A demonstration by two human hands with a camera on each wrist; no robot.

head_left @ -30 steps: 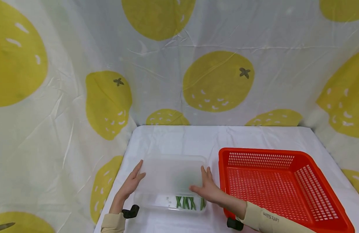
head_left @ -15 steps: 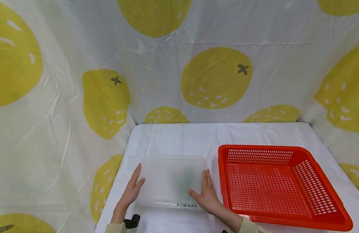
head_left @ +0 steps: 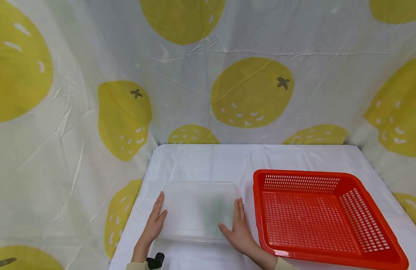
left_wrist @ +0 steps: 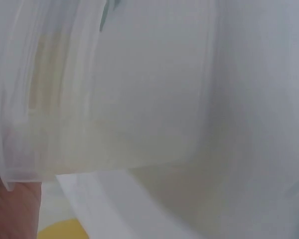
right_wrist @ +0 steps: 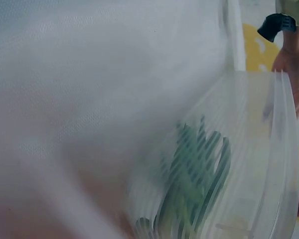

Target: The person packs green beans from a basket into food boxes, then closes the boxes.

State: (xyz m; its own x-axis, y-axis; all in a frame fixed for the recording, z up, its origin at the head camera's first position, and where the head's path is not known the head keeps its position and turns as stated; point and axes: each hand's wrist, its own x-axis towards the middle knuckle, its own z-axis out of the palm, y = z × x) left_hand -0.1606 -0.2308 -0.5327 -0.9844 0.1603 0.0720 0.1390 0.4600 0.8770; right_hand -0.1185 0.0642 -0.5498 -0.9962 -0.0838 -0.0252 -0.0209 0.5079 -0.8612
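Observation:
A clear plastic food container (right_wrist: 254,149) stands on the white cloth, covered by a translucent whitish lid (head_left: 191,210). Through its side wall in the right wrist view, a heap of thin, long green vegetable pieces (right_wrist: 189,174) shows; their exact kind is unclear. In the head view they are only a green blur under the lid. My left hand (head_left: 155,225) lies along the left edge of the lid, fingers straight. At the opposite edge, my right hand (head_left: 241,230) touches the lid with straight fingers, its thumb over the top near the front corner.
To the right stands a large red perforated basket (head_left: 305,221), close to my right hand. White cloth (head_left: 208,161) covers the table, and a lemon-print curtain (head_left: 180,90) surrounds it at the back and sides.
The lid has come toward me and down over the container, covering the front strip where the green pieces showed. Both hands moved slightly nearer with it.

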